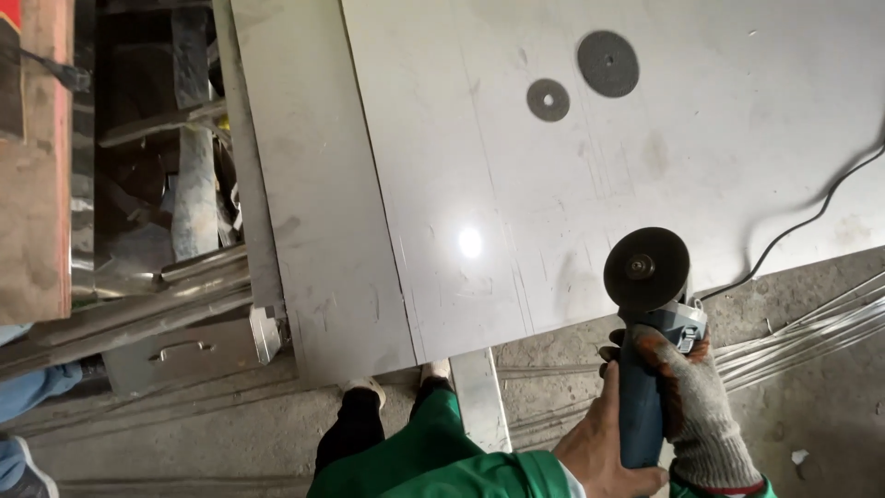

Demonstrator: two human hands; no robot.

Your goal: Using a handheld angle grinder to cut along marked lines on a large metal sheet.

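Blue angle grinder [645,369] is held over the near edge of the steel sheet [553,184], left hand [604,447] bare and right hand [696,406] gloved, fingers wrapped tight round its body. Judged heavy, rigid and nose-weighted toward the disc [646,267]; the two-handed body grip looks sound.

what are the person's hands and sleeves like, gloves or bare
The left hand is bare, with a white cuff under a green sleeve. The right hand wears a grey knit work glove with reddish-orange fingers and a red-edged cuff.
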